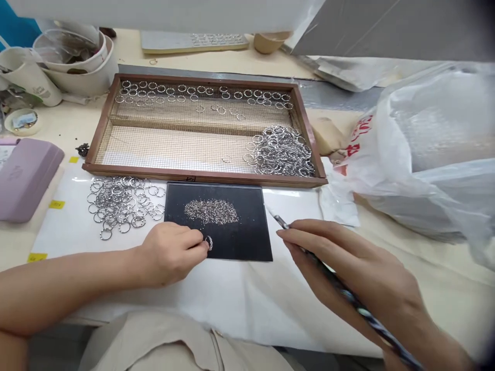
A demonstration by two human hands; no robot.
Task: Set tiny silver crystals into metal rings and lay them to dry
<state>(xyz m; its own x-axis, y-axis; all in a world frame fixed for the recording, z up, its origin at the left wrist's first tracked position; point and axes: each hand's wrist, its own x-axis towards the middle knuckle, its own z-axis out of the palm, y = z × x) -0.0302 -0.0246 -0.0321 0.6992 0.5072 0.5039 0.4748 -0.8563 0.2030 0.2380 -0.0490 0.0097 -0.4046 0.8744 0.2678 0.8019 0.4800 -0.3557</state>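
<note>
My left hand (176, 253) is closed in a pinch on a silver ring (209, 242), held just above the near part of a black mat (253, 232). Small glittering stones (212, 212) lie in a heap on that mat. In my right hand (348, 263) is a slim pen-like picking tool (328, 275) with a dark patterned shaft and a pale pointed tip, gripped like a pencil. Its tip is over the mat's right edge, apart from the ring. A loose pile of silver rings (119, 201) lies left of the mat, on white paper.
Behind the mat stands a wooden-framed mesh tray (201, 174), with rings in rows at the back and a heap (284, 152) at front right. A white plastic bag (425, 154) bulges at right. A purple case (29, 178) and cups (34, 77) occupy the left.
</note>
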